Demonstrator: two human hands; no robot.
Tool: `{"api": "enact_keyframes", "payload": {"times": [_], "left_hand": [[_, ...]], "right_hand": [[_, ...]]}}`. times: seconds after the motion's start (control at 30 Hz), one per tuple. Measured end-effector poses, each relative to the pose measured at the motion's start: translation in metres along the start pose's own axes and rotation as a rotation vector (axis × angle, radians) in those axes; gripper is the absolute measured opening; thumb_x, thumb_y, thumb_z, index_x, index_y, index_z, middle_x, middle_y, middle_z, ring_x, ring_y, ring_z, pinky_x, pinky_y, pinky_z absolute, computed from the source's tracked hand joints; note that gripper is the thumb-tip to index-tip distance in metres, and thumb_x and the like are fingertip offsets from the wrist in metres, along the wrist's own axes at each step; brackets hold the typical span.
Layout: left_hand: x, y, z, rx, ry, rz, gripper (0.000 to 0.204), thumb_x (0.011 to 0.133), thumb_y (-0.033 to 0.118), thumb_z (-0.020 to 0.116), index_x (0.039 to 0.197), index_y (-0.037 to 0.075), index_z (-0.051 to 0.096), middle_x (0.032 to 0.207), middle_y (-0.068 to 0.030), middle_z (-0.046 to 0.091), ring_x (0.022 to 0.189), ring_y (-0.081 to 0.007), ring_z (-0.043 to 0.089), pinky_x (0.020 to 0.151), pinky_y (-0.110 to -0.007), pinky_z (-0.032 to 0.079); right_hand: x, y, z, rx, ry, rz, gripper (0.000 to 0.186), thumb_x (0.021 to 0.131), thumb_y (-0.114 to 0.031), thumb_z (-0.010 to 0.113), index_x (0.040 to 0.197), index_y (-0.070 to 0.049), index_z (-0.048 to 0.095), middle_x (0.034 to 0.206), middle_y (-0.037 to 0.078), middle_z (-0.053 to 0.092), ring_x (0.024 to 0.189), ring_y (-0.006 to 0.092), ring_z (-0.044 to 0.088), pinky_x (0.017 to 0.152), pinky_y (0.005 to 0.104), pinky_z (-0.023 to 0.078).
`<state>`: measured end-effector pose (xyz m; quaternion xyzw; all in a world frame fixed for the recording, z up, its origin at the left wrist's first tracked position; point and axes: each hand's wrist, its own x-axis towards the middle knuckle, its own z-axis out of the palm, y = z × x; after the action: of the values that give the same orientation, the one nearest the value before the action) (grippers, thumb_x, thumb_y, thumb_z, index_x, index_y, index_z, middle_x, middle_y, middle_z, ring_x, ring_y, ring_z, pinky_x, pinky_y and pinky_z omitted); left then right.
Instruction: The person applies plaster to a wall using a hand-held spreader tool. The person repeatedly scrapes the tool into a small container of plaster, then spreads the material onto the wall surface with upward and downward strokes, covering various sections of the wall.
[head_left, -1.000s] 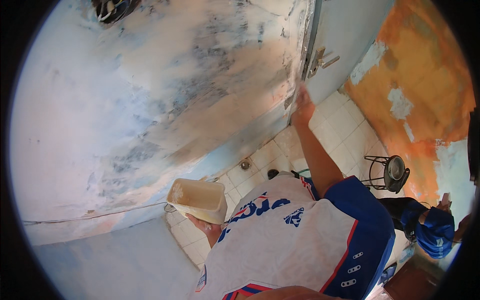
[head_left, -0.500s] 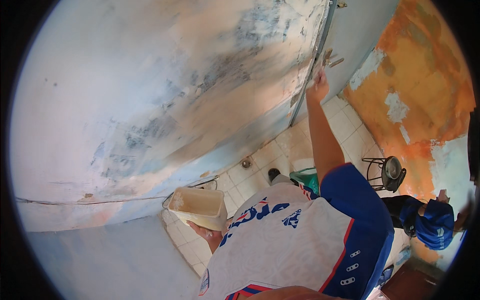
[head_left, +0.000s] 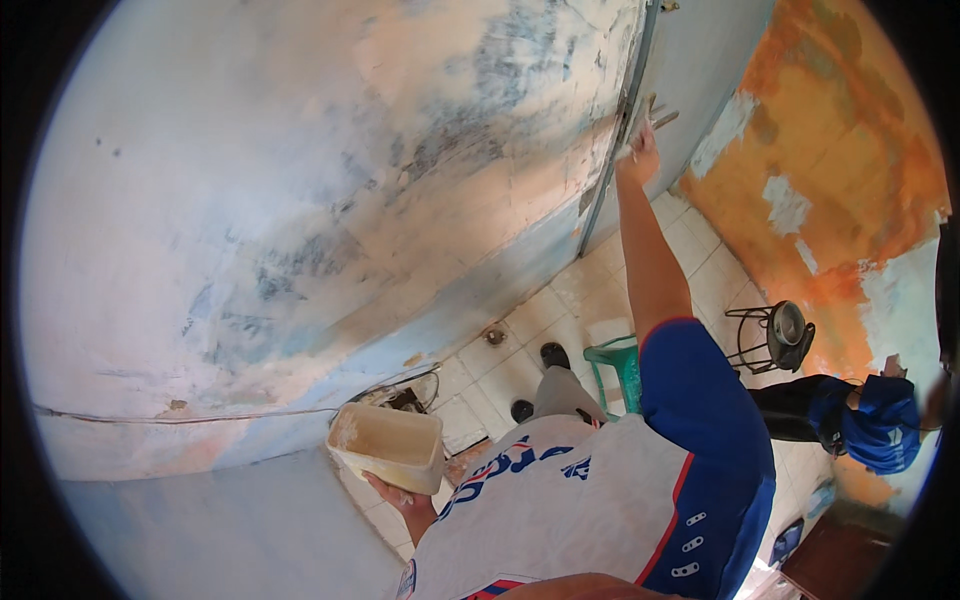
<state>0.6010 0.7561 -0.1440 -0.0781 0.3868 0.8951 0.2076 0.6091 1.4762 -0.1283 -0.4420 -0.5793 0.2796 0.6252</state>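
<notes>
My left hand grips a cream rectangular plastic tub from below and along its side. Pale residue coats the inside of the tub, which tilts beside my body. My right arm reaches far forward, and my right hand is closed next to a dark vertical strip at the edge of the wall. Something thin and pale shows at its fingers, too small to name. A door handle sits just beyond that hand. The large wall bears whitish and peach smears over dark blue-grey patches.
A green plastic stool stands on the tiled floor near my feet. Farther right are a black metal stand with a round metal dish and another person in blue. A cable runs along the left wall.
My right hand has dipped slightly along the strip, still closed. The tub has shifted a little left and down in the picture. More of my feet and the green stool shows.
</notes>
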Motion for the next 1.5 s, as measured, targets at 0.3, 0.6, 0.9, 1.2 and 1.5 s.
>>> {"api": "enact_keyframes", "payload": {"times": [0.3, 0.6, 0.9, 1.2, 1.5], "left_hand": [[-0.002, 0.016, 0.04, 0.032, 0.074, -0.077, 0.068, 0.098, 0.061, 0.034, 0.15, 0.018, 0.027, 0.152, -0.0066, 0.033, 0.137, -0.0296, 0.035, 0.113, -0.048, 0.031], [0.004, 0.0, 0.074, -0.792, 0.198, -0.308, 0.067, 0.099, 0.056, 0.037, 0.15, 0.015, 0.025, 0.153, -0.0074, 0.033, 0.138, -0.0278, 0.034, 0.115, -0.045, 0.027], [0.043, -0.044, 0.149, -0.008, -0.155, -0.334, 0.071, 0.096, 0.063, 0.034, 0.15, 0.018, 0.025, 0.153, -0.0084, 0.032, 0.138, -0.0291, 0.035, 0.113, -0.049, 0.032], [0.066, -0.047, 0.198, -0.092, -0.024, -0.596, 0.072, 0.095, 0.063, 0.038, 0.15, 0.019, 0.026, 0.154, -0.0067, 0.031, 0.138, -0.0273, 0.034, 0.114, -0.048, 0.031], [0.068, -0.112, 0.198, 0.386, -0.098, -0.11, 0.06, 0.103, 0.05, 0.028, 0.148, 0.012, 0.029, 0.151, -0.008, 0.034, 0.137, -0.0266, 0.035, 0.117, -0.043, 0.023]], "right_hand": [[-0.117, -0.034, -0.011, 0.028, -0.375, -0.183, 0.048, 0.092, -0.001, 0.047, 0.14, -0.008, 0.049, 0.132, 0.016, 0.056, 0.12, 0.0183, 0.056, 0.092, 0.0299, 0.044], [-0.029, -0.01, 0.032, -0.427, -0.172, -0.053, 0.038, 0.094, -0.009, 0.052, 0.131, -0.014, 0.06, 0.07, 0.01, 0.064, 0.058, 0.0183, 0.053, 0.058, 0.034, 0.045], [-0.067, 0.021, -0.007, 0.071, -0.067, -0.062, 0.042, 0.092, 0.0, 0.051, 0.133, -0.009, 0.056, 0.102, 0.02, 0.067, 0.081, 0.0245, 0.067, 0.065, 0.0296, 0.05], [-0.068, -0.014, 0.008, -0.024, -0.264, -0.131, 0.037, 0.094, -0.012, 0.059, 0.131, -0.013, 0.059, 0.082, 0.013, 0.07, 0.066, 0.0207, 0.062, 0.062, 0.0346, 0.047], [-0.024, 0.001, 0.01, -0.007, -0.264, 0.066, 0.049, 0.09, 0.006, 0.052, 0.138, -0.008, 0.052, 0.071, -0.002, 0.052, 0.063, 0.0077, 0.047, 0.058, 0.0207, 0.043]]}}
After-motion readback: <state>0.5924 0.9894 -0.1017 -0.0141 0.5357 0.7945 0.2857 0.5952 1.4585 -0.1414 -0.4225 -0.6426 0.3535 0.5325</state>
